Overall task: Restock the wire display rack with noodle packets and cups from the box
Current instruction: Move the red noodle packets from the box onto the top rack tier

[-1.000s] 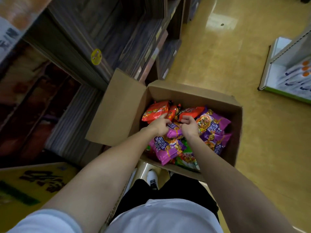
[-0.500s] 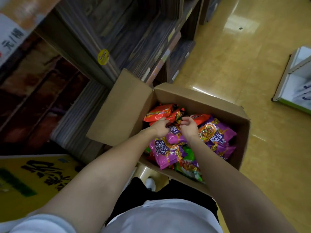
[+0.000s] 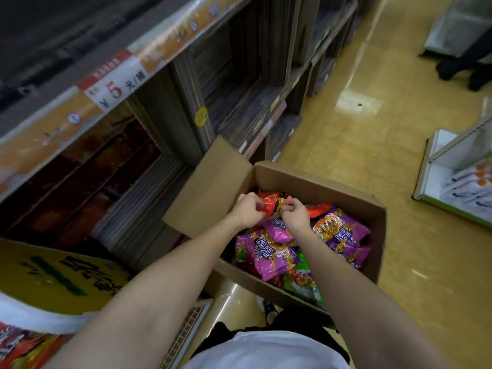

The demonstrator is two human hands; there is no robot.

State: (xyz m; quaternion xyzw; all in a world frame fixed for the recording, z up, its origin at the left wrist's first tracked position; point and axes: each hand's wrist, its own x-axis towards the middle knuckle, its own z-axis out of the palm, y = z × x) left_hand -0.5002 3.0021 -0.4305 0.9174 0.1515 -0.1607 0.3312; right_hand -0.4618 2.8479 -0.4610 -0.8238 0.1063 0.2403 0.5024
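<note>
Orange packet [image 3: 270, 203] gripped between left hand [image 3: 249, 210] and right hand [image 3: 294, 215] (over the box [image 3: 319, 183]).

Open brown cardboard box [image 3: 314, 179] on glossy yellow floor [image 3: 372, 134], left flap folded outward. Inside: purple plastic noodle packets [image 3: 269, 251], green packet [image 3: 303, 282], orange-red packets [image 3: 318, 209]. Left hand [image 3: 249, 210] and right hand [image 3: 295, 215], fingers curled, both pinch crumpled orange-red packet [image 3: 273, 203] near box's far wall. Dark wooden shelving [image 3: 239, 97] at left carries red-and-white price tag [image 3: 111, 81].

Both bare forearms reach forward, left hand [image 3: 249, 210] and right hand [image 3: 295, 215] close together, fingers curled.
</note>
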